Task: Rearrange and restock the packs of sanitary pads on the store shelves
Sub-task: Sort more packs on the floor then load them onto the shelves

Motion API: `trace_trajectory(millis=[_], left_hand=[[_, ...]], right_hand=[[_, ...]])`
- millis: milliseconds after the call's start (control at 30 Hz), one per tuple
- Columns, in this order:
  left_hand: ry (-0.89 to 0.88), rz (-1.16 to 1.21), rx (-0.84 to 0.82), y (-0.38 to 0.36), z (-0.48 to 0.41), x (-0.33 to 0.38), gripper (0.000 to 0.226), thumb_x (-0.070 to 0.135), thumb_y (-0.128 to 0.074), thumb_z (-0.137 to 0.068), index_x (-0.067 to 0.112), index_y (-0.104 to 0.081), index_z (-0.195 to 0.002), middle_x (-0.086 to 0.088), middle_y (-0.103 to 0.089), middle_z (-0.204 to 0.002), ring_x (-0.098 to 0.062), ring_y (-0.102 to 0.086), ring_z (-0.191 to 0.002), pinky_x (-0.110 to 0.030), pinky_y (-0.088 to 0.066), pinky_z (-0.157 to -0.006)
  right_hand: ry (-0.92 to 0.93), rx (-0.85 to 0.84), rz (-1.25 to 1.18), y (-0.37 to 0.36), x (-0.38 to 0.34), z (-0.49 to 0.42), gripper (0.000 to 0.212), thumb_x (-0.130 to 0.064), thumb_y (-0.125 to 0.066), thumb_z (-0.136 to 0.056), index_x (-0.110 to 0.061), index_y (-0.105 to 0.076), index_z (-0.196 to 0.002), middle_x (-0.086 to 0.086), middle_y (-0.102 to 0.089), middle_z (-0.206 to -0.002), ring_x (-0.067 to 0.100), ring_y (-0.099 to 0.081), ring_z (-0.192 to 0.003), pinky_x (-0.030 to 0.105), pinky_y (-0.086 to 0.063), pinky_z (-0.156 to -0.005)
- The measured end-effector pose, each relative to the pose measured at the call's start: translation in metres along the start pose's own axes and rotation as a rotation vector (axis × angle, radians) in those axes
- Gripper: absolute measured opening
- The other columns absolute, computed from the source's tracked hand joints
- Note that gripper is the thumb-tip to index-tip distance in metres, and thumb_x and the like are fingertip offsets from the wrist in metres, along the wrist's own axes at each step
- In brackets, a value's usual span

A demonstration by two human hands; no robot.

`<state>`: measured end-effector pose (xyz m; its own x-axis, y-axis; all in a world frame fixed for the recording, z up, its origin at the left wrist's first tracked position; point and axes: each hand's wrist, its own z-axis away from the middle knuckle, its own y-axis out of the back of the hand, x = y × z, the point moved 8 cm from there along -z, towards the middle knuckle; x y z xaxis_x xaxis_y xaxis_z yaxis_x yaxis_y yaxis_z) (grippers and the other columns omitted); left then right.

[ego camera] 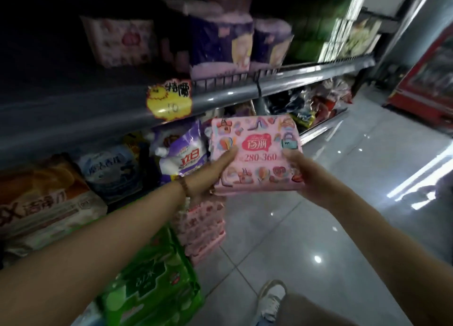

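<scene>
1. The pink pack of sanitary pads (255,151) is a soft, glossy, pillow-like rectangle printed with bags, shoes and hearts and the figures 280 and 360. It is held in the air, face up towards the camera.
2. The left hand (210,176) grips the pack's left edge, with the thumb lying across the front and the fingers hidden behind. A beaded bracelet (182,184) sits on that wrist.
3. The right hand (306,176) grips the pack's right edge the same way, thumb on the front.
4. Directly below the pack, a stack of similar pink packs (203,230) stands on the floor.
5. Just left of the pack, a purple-and-white detergent bag (181,151) leans on the lower shelf.
6. Above the pack runs a smooth grey shelf edge (294,80) topped by a low wire fence. A yellow price tag (169,100) hangs from it.
7. Higher above the pack, blurred purple wrapped packs (220,43) stand behind that fence.
8. Below and left of the pack lies a crinkly green plastic pack (157,276).
9. Right of and below the pack, the shiny grey tiled floor (343,203) lies open, with one shoe (272,298) on it.
</scene>
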<state>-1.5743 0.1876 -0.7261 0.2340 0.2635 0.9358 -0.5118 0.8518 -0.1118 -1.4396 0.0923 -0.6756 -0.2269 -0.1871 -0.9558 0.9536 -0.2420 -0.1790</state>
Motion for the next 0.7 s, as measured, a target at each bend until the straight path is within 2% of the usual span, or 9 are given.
trace_trajectory(millis=[67,167,233,333,367,433,533,633,700], left_hand=[[-0.123,0.102,0.124,0.022,0.027,0.040,0.058,0.062,-0.062,-0.074,0.027,-0.064,-0.120,0.001,-0.071,-0.113,-0.019,-0.067,-0.105,-0.042,-0.051,-0.095],[-0.313,0.147,0.220,0.053,0.074,0.095,0.044,0.046,-0.057,-0.086,0.024,-0.061,-0.124,-0.001,-0.071,-0.111,-0.019,-0.069,-0.101,-0.037,-0.056,-0.086],[-0.410,0.093,0.319,0.079,0.099,0.122,0.040,0.046,-0.059,-0.084,0.027,-0.061,-0.120,0.000,-0.072,-0.107,-0.018,-0.070,-0.095,-0.032,-0.059,-0.079],[-0.545,-0.006,0.494,0.117,0.126,0.153,0.066,0.055,-0.068,-0.068,0.021,-0.053,-0.123,0.001,-0.071,-0.110,-0.012,-0.071,-0.091,-0.025,-0.058,-0.073],[-0.564,-0.016,0.542,0.128,0.130,0.159,0.076,0.056,-0.070,-0.063,0.019,-0.048,-0.126,0.003,-0.069,-0.113,-0.010,-0.070,-0.091,-0.023,-0.058,-0.072],[-0.601,-0.062,0.603,0.146,0.135,0.169,0.078,0.053,-0.070,-0.062,0.021,-0.040,-0.126,0.007,-0.065,-0.112,-0.007,-0.068,-0.092,-0.019,-0.057,-0.069],[-0.618,-0.182,0.666,0.174,0.132,0.187,0.071,0.051,-0.068,-0.067,0.026,-0.036,-0.124,0.013,-0.061,-0.108,-0.001,-0.065,-0.089,-0.014,-0.055,-0.062],[-0.603,-0.292,0.691,0.202,0.118,0.204,0.064,0.052,-0.071,-0.067,0.032,-0.039,-0.119,0.019,-0.060,-0.101,0.003,-0.063,-0.085,-0.012,-0.053,-0.060],[-0.599,-0.359,0.699,0.220,0.103,0.210,0.044,0.046,-0.073,-0.073,0.039,-0.045,-0.106,0.022,-0.060,-0.099,0.009,-0.059,-0.082,-0.008,-0.050,-0.060]], right_hand=[[0.094,0.034,0.032,-0.028,-0.038,-0.003,0.055,-0.036,-0.068,-0.080,-0.013,-0.055,-0.128,0.016,-0.065,-0.123,0.033,-0.064,-0.112,0.040,-0.056,-0.089],[0.192,0.074,0.122,-0.072,-0.084,-0.013,0.058,-0.041,-0.065,-0.080,-0.018,-0.053,-0.131,0.007,-0.069,-0.119,0.025,-0.067,-0.108,0.039,-0.056,-0.090],[0.264,0.066,0.279,-0.101,-0.108,-0.021,0.059,-0.049,-0.062,-0.081,-0.025,-0.050,-0.134,-0.001,-0.069,-0.119,0.018,-0.067,-0.107,0.038,-0.053,-0.093],[0.366,0.097,0.428,-0.132,-0.132,-0.037,0.048,-0.051,-0.054,-0.090,-0.034,-0.046,-0.135,-0.012,-0.065,-0.122,0.007,-0.064,-0.108,0.031,-0.048,-0.098],[0.393,0.094,0.469,-0.141,-0.138,-0.043,0.044,-0.051,-0.052,-0.091,-0.037,-0.045,-0.133,-0.015,-0.063,-0.123,0.004,-0.062,-0.108,0.031,-0.046,-0.100],[0.429,0.110,0.567,-0.156,-0.149,-0.056,0.035,-0.050,-0.049,-0.093,-0.040,-0.046,-0.127,-0.019,-0.059,-0.120,0.000,-0.057,-0.104,0.027,-0.043,-0.099],[0.458,0.144,0.632,-0.167,-0.161,-0.086,0.026,-0.043,-0.048,-0.097,-0.035,-0.044,-0.121,-0.023,-0.053,-0.105,-0.004,-0.052,-0.091,0.013,-0.040,-0.079],[0.537,0.154,0.596,-0.175,-0.171,-0.127,0.034,-0.035,-0.053,-0.097,-0.025,-0.046,-0.129,-0.016,-0.059,-0.113,0.006,-0.058,-0.107,0.024,-0.046,-0.093],[0.582,0.162,0.562,-0.177,-0.177,-0.154,0.044,-0.028,-0.054,-0.097,-0.024,-0.040,-0.138,-0.009,-0.059,-0.123,0.010,-0.057,-0.115,0.030,-0.045,-0.100]])
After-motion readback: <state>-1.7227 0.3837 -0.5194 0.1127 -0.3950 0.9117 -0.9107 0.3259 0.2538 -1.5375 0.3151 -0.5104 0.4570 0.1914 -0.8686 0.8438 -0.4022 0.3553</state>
